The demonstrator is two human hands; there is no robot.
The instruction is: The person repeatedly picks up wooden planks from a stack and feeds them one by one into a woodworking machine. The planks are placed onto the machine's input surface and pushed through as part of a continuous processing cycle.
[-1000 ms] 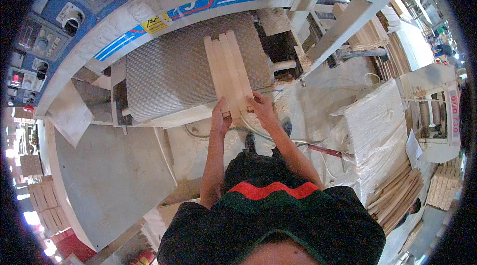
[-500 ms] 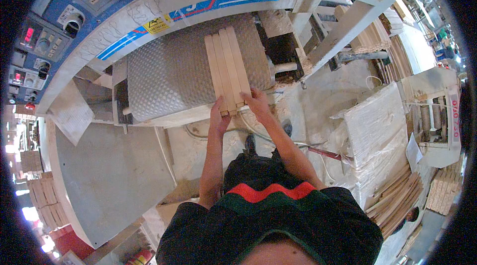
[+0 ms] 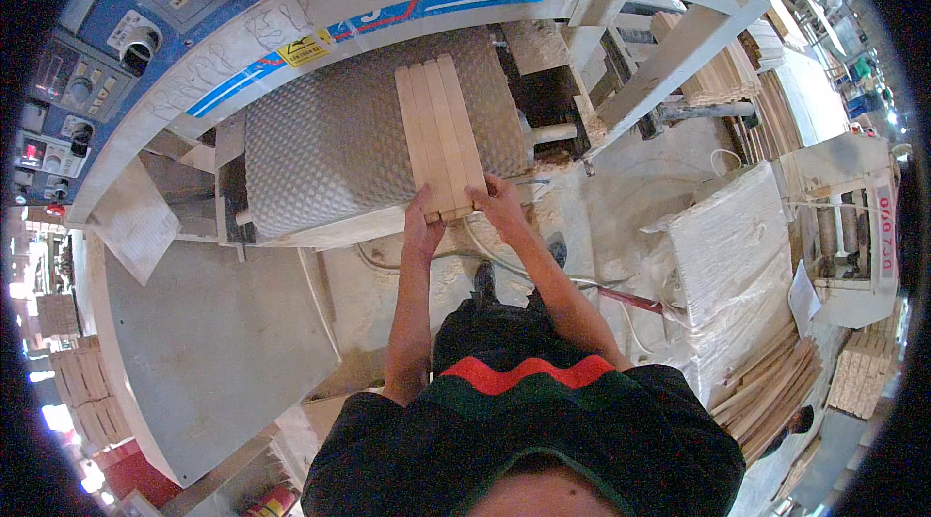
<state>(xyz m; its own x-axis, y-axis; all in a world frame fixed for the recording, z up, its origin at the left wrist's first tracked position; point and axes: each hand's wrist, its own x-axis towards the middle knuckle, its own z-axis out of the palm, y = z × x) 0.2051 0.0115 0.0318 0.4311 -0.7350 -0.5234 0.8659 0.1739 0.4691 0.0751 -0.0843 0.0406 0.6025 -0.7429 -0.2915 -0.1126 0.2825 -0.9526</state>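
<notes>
We grip the slats (image 3: 441,136) at their near end, left hand (image 3: 423,219) and right hand (image 3: 494,198) closed on it; they run lengthwise away across the belt (image 3: 320,144).

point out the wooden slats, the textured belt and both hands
wooden slats (image 3: 438,134), head view, middle of the bundle
textured belt (image 3: 325,144), head view, bare patch left of the slats
left hand (image 3: 423,224), head view, back of hand
right hand (image 3: 497,199), head view, knuckles

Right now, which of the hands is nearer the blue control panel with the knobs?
Left. The left hand grips the wooden slats on the side toward the control panel; the right hand grips their far side.
</notes>
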